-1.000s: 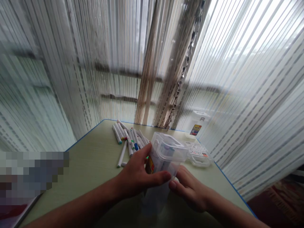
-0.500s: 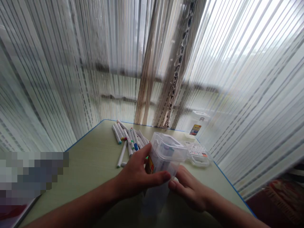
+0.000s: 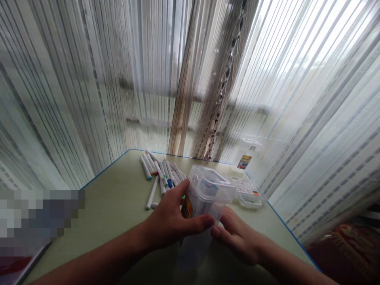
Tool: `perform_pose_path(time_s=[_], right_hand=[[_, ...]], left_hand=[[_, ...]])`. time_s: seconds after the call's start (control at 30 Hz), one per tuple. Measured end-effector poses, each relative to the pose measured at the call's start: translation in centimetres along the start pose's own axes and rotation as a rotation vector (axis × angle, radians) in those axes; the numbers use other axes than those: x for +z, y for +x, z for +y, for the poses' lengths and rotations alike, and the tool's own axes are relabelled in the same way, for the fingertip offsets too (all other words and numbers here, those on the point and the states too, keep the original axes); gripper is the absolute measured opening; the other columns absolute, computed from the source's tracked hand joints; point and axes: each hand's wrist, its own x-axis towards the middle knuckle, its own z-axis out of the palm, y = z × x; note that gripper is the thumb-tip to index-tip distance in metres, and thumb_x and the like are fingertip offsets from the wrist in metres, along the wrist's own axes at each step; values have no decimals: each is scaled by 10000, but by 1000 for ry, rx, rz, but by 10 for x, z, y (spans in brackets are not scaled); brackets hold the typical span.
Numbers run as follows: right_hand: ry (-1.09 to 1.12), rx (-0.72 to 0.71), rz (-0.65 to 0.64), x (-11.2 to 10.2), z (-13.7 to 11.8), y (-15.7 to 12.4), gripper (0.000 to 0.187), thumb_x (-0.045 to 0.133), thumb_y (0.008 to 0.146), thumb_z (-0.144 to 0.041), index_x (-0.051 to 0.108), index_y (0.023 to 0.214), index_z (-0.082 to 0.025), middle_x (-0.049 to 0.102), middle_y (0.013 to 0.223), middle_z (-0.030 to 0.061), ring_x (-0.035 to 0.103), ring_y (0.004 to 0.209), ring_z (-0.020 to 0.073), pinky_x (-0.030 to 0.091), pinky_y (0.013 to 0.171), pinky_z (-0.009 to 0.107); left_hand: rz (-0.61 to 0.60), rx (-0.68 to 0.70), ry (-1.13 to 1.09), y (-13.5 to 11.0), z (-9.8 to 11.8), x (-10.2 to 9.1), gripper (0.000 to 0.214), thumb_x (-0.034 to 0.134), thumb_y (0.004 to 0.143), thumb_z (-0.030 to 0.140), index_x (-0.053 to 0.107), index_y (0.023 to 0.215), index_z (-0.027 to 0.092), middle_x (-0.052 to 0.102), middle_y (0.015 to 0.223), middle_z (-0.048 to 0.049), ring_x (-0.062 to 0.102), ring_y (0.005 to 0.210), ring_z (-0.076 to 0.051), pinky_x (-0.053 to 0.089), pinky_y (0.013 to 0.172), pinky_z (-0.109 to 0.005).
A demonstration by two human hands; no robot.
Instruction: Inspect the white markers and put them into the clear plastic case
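A clear plastic marker case [image 3: 212, 186] with a lid stands tilted at the front middle of the table, a few markers faintly visible through its walls. My left hand [image 3: 175, 213] is wrapped around its left side, thumb across the front face and fingers partly over a yellow-and-red label. On the other side, my right hand [image 3: 237, 235] grips the lower right of the case, its thumb at the front edge and its other fingers hidden behind. Just beyond my left hand lies a loose pile of white markers [image 3: 162, 172] with coloured ends.
The pale green table [image 3: 113, 190] has a blue edge. At its back right stand another clear container [image 3: 247, 154] with a label and a clear lidded piece with a colour chart [image 3: 247, 192]. String curtains [image 3: 142, 71] hang right behind the table. A patterned fringed cloth [image 3: 356, 245] is at lower right.
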Motion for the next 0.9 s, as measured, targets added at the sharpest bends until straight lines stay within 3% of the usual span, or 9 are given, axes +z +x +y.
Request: perform_pose_path(time_s=[0.2, 0.47, 0.9], right_hand=[[5, 11, -2, 0, 0, 1, 548, 360, 949, -617, 662, 1062, -174, 691, 1028, 100, 621, 860, 251, 496, 857, 368], [-6, -38, 3, 0, -1, 2, 540, 394, 964, -572, 639, 1213, -160, 671, 1148, 131, 626, 1001, 275, 479, 925, 389], [-65, -24, 15, -1, -2, 1, 526, 399, 959, -576, 670, 1138, -162, 689, 1085, 122, 627, 977, 271, 486, 919, 409]], left_hand=[[7, -28, 81, -1, 3, -1, 518, 755, 764, 373, 534, 1183, 164, 666, 1164, -99, 623, 1082, -284, 485, 950, -395], [-4, -54, 104, 0, 7, 0, 493, 757, 748, 404, 532, 1116, 164, 666, 1092, -85, 621, 1016, -258, 498, 911, -365], [18, -37, 129, -1, 9, 1, 484, 789, 708, 323, 551, 1107, 188, 666, 1073, -56, 617, 993, -245, 491, 907, -335]])
